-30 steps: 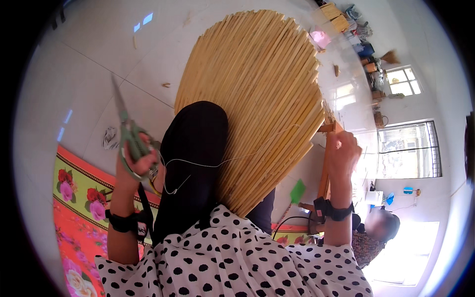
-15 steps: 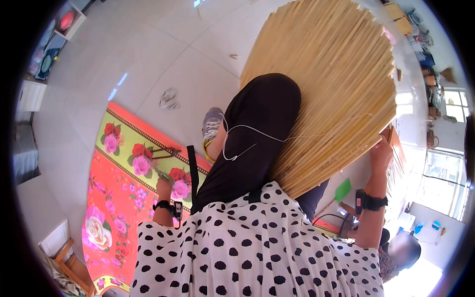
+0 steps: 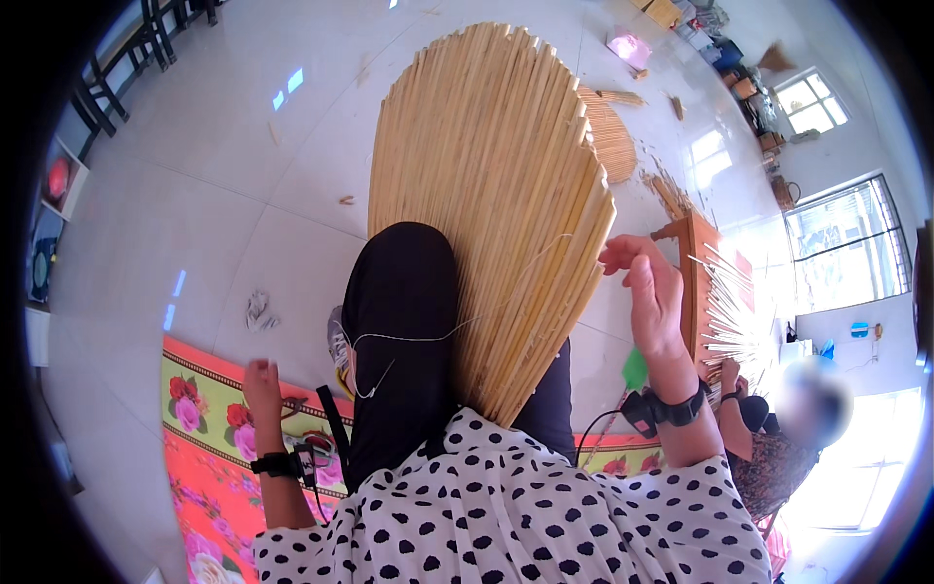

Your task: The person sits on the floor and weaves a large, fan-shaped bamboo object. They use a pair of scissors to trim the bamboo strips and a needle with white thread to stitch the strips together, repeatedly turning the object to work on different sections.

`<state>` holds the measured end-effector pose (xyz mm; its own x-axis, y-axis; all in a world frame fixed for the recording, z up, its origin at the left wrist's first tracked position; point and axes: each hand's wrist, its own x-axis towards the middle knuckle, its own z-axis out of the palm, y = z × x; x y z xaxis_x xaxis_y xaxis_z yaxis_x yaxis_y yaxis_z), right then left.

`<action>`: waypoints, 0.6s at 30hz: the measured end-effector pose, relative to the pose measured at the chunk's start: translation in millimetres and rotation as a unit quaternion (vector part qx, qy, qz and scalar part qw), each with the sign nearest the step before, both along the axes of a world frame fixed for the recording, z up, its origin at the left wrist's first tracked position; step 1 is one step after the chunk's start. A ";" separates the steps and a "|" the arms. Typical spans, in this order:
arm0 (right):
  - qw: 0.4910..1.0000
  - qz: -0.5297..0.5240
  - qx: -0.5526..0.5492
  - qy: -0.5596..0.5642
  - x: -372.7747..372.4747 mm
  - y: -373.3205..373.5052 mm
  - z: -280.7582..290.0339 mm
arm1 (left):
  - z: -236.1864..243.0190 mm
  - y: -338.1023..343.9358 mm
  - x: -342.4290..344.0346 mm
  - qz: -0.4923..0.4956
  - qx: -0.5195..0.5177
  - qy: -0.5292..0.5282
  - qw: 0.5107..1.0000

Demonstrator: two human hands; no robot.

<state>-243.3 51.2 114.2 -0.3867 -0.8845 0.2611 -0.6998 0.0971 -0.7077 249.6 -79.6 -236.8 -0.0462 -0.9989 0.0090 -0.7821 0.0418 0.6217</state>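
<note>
stick mat (image 3: pixel 477 127) sits over the lap, narrow end at the shirt (image 3: pixel 506 496), wide end out over the floor (image 3: pixel 292 165). its left part runs behind the raised left knee (image 3: pixel 401 282); its right part covers much of the right leg (image 3: pixel 556 404).

right hand (image 3: pixel 654 292): loosely open, fingers bent, thumb apart, nothing seen gripped. fingertips right at the mat's right edge; cannot tell if touching. left hand (image 3: pixel 261 384): low on the left above the flowered cloth (image 3: pixel 199 472), fingers half curled, looks empty, well apart from the mat. so mat lies between the 2 hands, much nearer the right.

white thread (image 3: pixel 413 338) crosses from mat over the left thigh, ends near a thin needle-like piece (image 3: pixel 381 380). dark-handled tool (image 3: pixel 294 402) just beside left hand, partly hidden, kind unclear.

step in hand looks like steadying the mat by its edge. to do it well: support several sticks at once, not 1 end; keep the knee as a backstop; bring left hand over to the other side before tilting; keep thread slack and clear of fingers; watch the thin piece on the thigh, could prick or snag; go gently, the outer sticks look easiest to skew.
</note>
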 end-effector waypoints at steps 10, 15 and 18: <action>0.997 -0.070 0.019 -0.001 56.1 -31.1 -3.3 | 293.7 -11.8 -273.0 -0.350 -0.064 0.414 0.838; 0.997 -0.077 -0.013 -0.004 56.6 -30.8 -6.7 | 296.0 -2.3 -323.3 -0.358 -0.134 0.378 0.843; 0.996 -0.081 -0.021 0.002 55.7 -32.8 -10.4 | 293.0 -2.3 -326.0 -0.358 -0.138 0.369 0.847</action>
<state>-187.6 18.4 103.8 -0.5229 -0.7984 0.2984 -0.6796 0.1792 -0.7113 -76.4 -82.0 56.2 -0.5181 -0.6728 0.5282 0.1023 0.5644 0.8192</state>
